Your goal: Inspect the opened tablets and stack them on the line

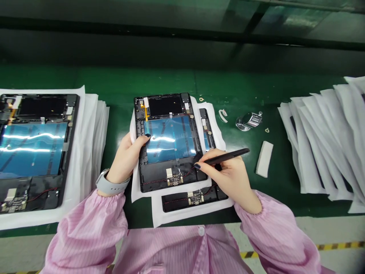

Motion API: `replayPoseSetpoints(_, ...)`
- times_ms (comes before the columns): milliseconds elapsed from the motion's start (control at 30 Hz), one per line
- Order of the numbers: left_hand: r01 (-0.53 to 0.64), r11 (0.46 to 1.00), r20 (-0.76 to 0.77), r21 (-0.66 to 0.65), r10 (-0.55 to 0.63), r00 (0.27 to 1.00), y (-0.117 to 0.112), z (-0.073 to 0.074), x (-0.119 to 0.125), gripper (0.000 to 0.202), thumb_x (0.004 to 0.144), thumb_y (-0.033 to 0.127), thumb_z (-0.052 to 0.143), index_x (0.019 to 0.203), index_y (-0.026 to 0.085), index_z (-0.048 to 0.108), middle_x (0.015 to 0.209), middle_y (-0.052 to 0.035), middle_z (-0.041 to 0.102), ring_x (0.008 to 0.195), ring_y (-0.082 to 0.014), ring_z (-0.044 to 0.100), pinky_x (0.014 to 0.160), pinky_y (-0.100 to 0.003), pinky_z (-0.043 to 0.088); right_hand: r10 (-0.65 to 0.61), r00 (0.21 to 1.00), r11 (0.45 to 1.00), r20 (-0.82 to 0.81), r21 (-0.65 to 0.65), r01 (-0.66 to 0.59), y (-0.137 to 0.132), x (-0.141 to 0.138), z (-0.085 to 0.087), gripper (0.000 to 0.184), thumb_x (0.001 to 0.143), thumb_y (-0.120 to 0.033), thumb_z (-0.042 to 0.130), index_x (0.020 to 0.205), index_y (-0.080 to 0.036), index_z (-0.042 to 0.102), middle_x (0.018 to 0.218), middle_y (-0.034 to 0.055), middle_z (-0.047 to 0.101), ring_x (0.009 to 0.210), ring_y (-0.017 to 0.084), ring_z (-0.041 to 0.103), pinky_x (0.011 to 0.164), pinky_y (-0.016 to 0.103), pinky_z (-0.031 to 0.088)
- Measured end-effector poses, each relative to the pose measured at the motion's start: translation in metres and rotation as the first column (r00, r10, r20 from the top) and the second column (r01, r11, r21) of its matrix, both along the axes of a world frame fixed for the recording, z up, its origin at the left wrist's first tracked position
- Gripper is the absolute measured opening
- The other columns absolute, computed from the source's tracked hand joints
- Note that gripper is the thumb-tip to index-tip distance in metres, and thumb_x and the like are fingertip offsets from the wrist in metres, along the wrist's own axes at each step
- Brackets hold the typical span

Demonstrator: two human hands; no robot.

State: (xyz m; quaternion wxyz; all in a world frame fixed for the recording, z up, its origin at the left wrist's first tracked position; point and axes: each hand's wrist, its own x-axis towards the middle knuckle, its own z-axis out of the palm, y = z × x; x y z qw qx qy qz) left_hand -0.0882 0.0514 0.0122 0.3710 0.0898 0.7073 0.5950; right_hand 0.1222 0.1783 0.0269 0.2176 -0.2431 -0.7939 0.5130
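An opened tablet, with a blue film-covered battery and a small circuit board at its near end, rests on a white sheet in the middle. My left hand grips its left edge, thumb on top by the battery. My right hand holds a black pen-shaped tool between thumb and fingers. Its tip is at the tablet's lower right, near a thin red wire; whether it touches the wire I cannot tell. Beneath lies a second opened tablet on its own white sheet, mostly covered.
Stacked opened tablets with white sheets between them stand at the left. More layered white sheets fan out at the right. A metal tally counter, a white block and small white scraps lie on the green table.
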Motion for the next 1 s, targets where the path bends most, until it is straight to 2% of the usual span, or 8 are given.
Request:
replayPoseSetpoints(367,0.031,0.999,-0.012,0.013,-0.031,0.999,-0.0019,-0.0032,-0.0015,0.016,0.075,0.033,0.071,0.085,0.020,0.068,0.077,0.0022,0.065,0.069,-0.0159,0.059,0.064,-0.026,0.046,0.000,0.999,0.998,0.032,0.056,-0.002,0.0008,-0.0015,0.0020,0.015,0.086,-0.013,0.067,0.073,-0.019,0.065,0.069,0.0010,0.067,0.056,0.015,0.059,0.047,0.026,0.044)
replayPoseSetpoints(633,0.016,1.000,0.001,0.011,-0.017,1.000,-0.0017,-0.0030,-0.0018,0.021,0.073,0.034,0.071,0.089,0.020,0.067,0.074,0.0029,0.064,0.065,-0.0166,0.058,0.061,-0.027,0.045,0.019,0.999,0.998,0.049,0.054,-0.022,0.0004,0.0001,0.0008,0.014,0.088,-0.014,0.066,0.076,-0.019,0.065,0.072,0.0019,0.068,0.060,0.016,0.062,0.049,0.026,0.045)
replayPoseSetpoints(833,0.006,1.000,-0.017,-0.012,-0.006,1.000,-0.0011,-0.0018,-0.0004,0.017,0.073,0.035,0.072,0.077,0.021,0.064,0.073,0.0031,0.060,0.065,-0.0157,0.055,0.059,-0.026,0.043,0.020,0.999,1.000,0.032,-0.025,-0.019,0.0024,0.0000,0.0047,0.014,0.087,-0.014,0.065,0.075,-0.020,0.065,0.071,0.0016,0.068,0.060,0.016,0.062,0.048,0.026,0.046)
replayPoseSetpoints(1000,0.002,1.000,-0.018,-0.018,-0.003,1.000,-0.0003,0.0006,0.0005,0.016,0.072,0.034,0.072,0.078,0.021,0.064,0.072,0.0033,0.060,0.066,-0.0158,0.055,0.060,-0.026,0.042,0.054,0.998,0.997,0.035,-0.054,-0.052,0.0024,0.0002,0.0067,0.013,0.087,-0.014,0.064,0.075,-0.020,0.064,0.073,0.0018,0.067,0.064,0.016,0.062,0.050,0.026,0.045)
